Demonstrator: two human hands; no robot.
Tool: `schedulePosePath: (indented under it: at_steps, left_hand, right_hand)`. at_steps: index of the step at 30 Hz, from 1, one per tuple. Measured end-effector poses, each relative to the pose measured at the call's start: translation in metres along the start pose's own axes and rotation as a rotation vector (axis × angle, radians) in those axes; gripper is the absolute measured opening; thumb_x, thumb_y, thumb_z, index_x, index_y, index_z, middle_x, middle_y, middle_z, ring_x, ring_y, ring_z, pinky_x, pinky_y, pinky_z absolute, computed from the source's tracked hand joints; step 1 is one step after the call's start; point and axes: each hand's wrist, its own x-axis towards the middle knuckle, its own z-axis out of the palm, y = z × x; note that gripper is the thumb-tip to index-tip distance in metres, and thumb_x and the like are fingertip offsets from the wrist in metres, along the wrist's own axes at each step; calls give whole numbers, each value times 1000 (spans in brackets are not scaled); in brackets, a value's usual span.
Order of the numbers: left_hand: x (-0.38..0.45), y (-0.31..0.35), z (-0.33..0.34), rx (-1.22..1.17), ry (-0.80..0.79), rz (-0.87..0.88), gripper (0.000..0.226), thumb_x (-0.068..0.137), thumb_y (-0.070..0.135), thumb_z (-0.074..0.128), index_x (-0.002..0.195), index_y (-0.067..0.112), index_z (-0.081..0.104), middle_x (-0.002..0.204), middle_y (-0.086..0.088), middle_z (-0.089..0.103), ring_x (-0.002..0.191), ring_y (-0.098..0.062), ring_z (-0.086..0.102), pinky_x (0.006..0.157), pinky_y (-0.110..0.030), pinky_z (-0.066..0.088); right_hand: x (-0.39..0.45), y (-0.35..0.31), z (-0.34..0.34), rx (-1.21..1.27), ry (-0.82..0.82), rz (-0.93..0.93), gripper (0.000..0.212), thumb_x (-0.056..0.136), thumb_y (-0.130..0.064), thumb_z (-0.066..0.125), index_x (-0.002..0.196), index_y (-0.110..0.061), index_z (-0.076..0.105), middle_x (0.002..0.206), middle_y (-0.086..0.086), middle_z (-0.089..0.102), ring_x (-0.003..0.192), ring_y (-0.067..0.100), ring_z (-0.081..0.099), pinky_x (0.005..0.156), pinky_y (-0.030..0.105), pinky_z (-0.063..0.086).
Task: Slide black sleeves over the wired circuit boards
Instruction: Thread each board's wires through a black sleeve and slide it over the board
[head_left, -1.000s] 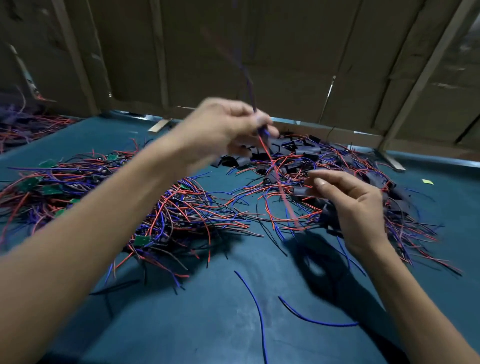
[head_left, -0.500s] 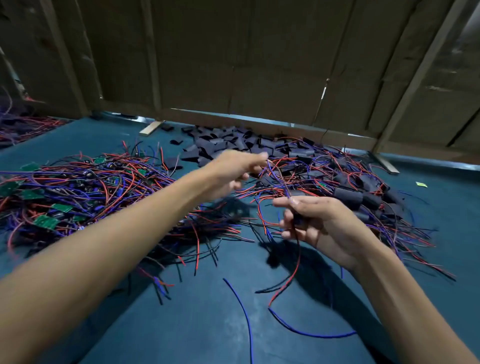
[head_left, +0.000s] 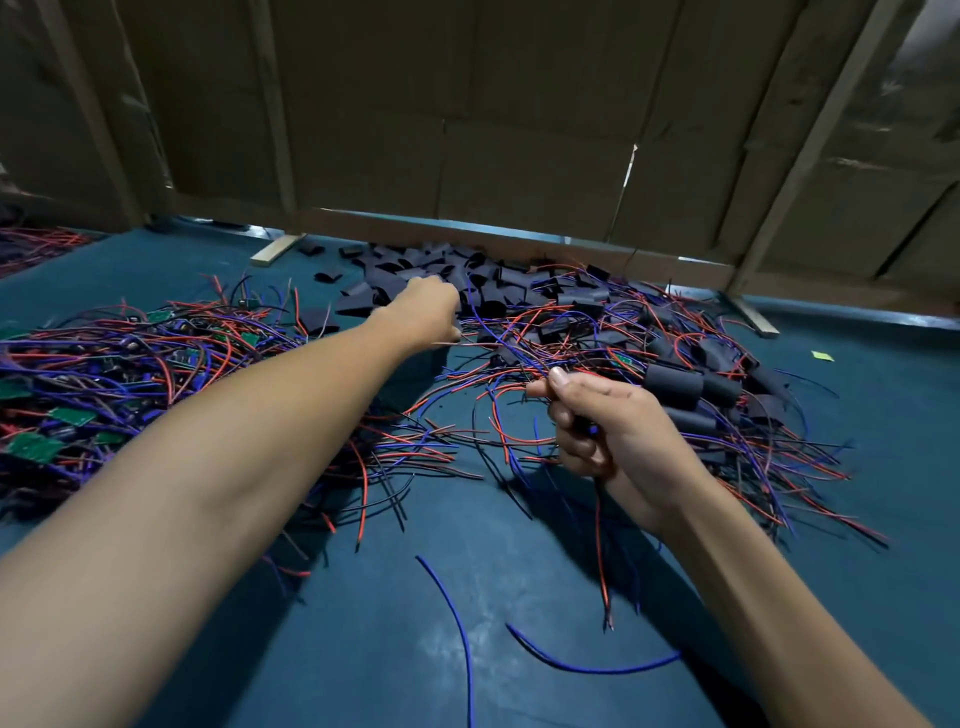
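Observation:
My left hand (head_left: 423, 312) is stretched far forward over the heap of loose black sleeves (head_left: 410, 275) at the back of the table; its fingertips are hidden among them, so I cannot see a grip. My right hand (head_left: 597, 426) is curled round a wired circuit board, mostly hidden in the fist, with red and dark wires (head_left: 602, 571) hanging below it. A pile of bare green boards with red and blue wires (head_left: 104, 374) lies at the left. Sleeved boards (head_left: 675, 387) lie in a pile at the right.
The blue-green table top (head_left: 363, 649) holds two loose blue wire pieces (head_left: 587, 665) near me. A cardboard wall (head_left: 519, 130) on wooden struts closes the back. A small yellow scrap (head_left: 822, 356) lies at the far right.
My left hand let go of the wires it held up and reached forward to the black sleeves. My right hand drew the wired board nearer, its wires now hanging down.

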Motion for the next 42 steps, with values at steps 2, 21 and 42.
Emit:
schedulePosePath:
  at_steps: [2,21,42]
  left_hand:
    - [0,3,-4,-53,-71,-47,49,92,27,66,57,11,35,58,-7,34,67,-23,33,65,-39,37]
    - [-37,9,-14,270,73,180,24,95,22,49,96,3,63,93,-15,62,82,-33,59,69,-37,49]
    - [-153,37,-4,124,-14,614,45,101,53,44,136,28,57,132,9,55,121,-18,44,94,-35,39]
  right_hand:
    - [-2,0,-1,-3,2,-13,23,92,-26,64,96,-8,77,64,-2,47,46,9,29,43,20,17]
    - [-6,-4,6,-175,80,-145,27,106,-10,42,104,-7,69,62,-2,36,51,15,33,44,29,37]
    - [-6,-4,-9,-411,122,-117,12,90,-12,75,81,-10,81,74,8,74,57,12,61,43,18,35]
